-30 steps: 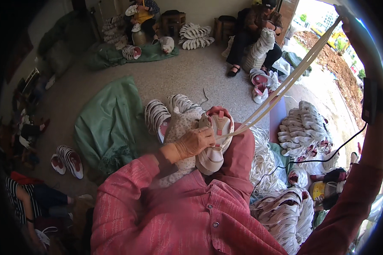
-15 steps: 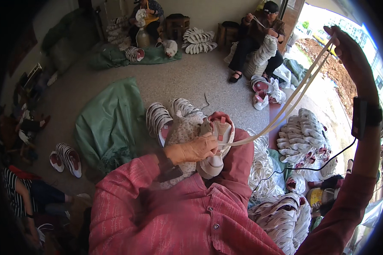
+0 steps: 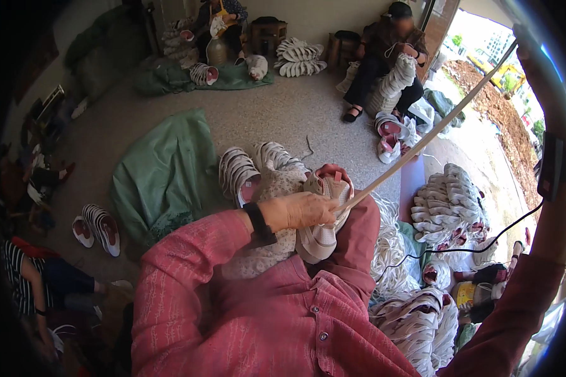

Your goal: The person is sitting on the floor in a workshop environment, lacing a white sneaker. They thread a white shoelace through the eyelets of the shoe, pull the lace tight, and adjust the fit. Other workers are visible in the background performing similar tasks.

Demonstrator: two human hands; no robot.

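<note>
A white and cream shoe [image 3: 324, 235] with a pink lining stands on my lap, heel pointing away from me. My left hand [image 3: 302, 210] is closed on the shoe's upper, fingertips where the lace comes out. From there a long cream shoelace [image 3: 421, 143] runs taut up to the right. High at the far right, my right hand [image 3: 534, 56] is closed around the lace's upper end, partly lost in the dark rim. A speckled cloth [image 3: 273, 191] covers my left thigh under the shoe.
Nested white shoes [image 3: 239, 173] stand just beyond my lap, beside a green sheet [image 3: 163, 169]. At my right lie a heap of white laces [image 3: 387, 251] and stacked shoes [image 3: 449, 204]. A black cable [image 3: 465, 250] hangs from my right wrist. Co-workers [image 3: 390, 69] sit farther off.
My right hand has moved up and outward to the right, drawing the looped lace into a straight, tight line. The left hand has shifted slightly on the shoe toward the lace.
</note>
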